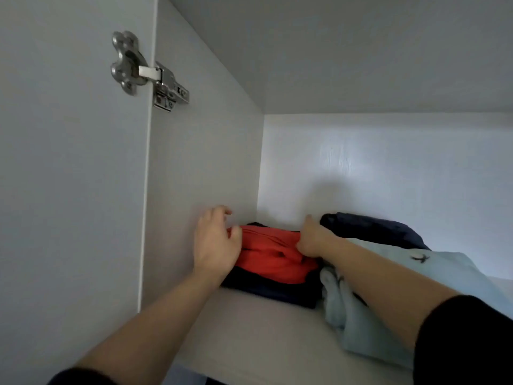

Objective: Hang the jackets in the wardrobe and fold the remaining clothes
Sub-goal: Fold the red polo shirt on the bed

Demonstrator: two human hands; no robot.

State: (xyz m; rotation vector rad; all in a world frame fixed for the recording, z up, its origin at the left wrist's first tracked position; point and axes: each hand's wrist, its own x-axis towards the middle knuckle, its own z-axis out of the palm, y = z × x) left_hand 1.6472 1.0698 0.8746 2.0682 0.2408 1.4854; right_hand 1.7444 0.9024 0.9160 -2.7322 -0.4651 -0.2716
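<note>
Step in hand, as I read it: seating the folded red top (272,259) on the stack in the far-left corner of the wardrobe shelf (249,343).

Hands:
- Left hand (216,243) is loose, with fingers (220,211) spread, slightly curled and holding nothing. Thumb and palm edge touch the top's left edge. Fingertips are near the side wall (205,162).
- Right hand (312,240) grips the top's right edge, with fabric bunched at the grip. Those fingertips are buried in cloth, so I can't tell how deep they go.

Layout:
- The red top lies on a dark folded piece (266,290), between my two hands.
- Its far edge is hidden, so I can't tell whether it touches the back wall.
- The light blue garment (388,301) sits just right of the stack, under my right forearm, and looks to touch the stack's near-right corner.
- The navy pile (372,229) is at the far right, just beside my right wrist.

Doing it well:
- Let go of the right-edge bunch slowly, then flatten it with a straight palm so the fold doesn't spring open.
- Use the left hand as a side stop and square the red edge to the dark piece below.
- Press down, don't drag, or the bottom piece may slide.
- Pull the right hand out along the gap so it doesn't hook the light blue garment.

Risk: the top ends up lopsided towards the right.
</note>
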